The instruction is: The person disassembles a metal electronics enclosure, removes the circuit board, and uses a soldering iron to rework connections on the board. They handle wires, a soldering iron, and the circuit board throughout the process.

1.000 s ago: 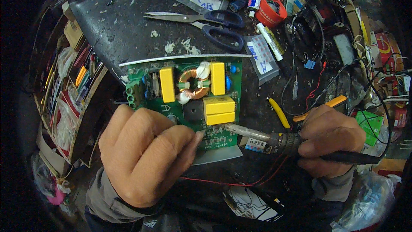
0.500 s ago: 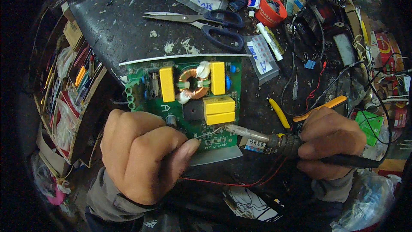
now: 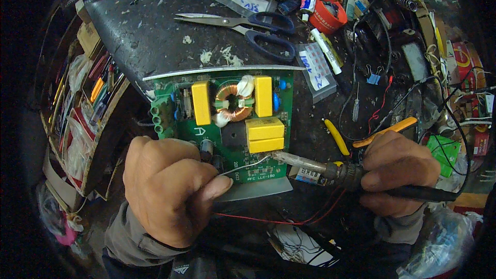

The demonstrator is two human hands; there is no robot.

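A green circuit board point(image 3: 206, 137) lies on the dark worktop, carrying several yellow block capacitors point(image 3: 264, 128) and a copper-wound ring coil point(image 3: 225, 114). My right hand point(image 3: 399, 172) is closed around the handle of a soldering iron point(image 3: 313, 164). The iron's tip meets the board just below the lower yellow blocks. Pinched between the thumb and fingers of my left hand point(image 3: 170, 186) is a thin solder wire point(image 3: 248, 165), which runs up to the iron's tip. My left hand covers the board's lower left corner.
Scissors with dark blue handles point(image 3: 271, 44) lie beyond the board. To the right are a white marker point(image 3: 325, 51), a yellow handle point(image 3: 337, 137), an orange-handled tool point(image 3: 385, 132) and loose cables. An open box of pens and tools point(image 3: 95, 119) stands at left.
My left hand has drawn back slightly left and down, so a longer stretch of solder wire shows. The iron's tip stays at nearly the same spot on the board.
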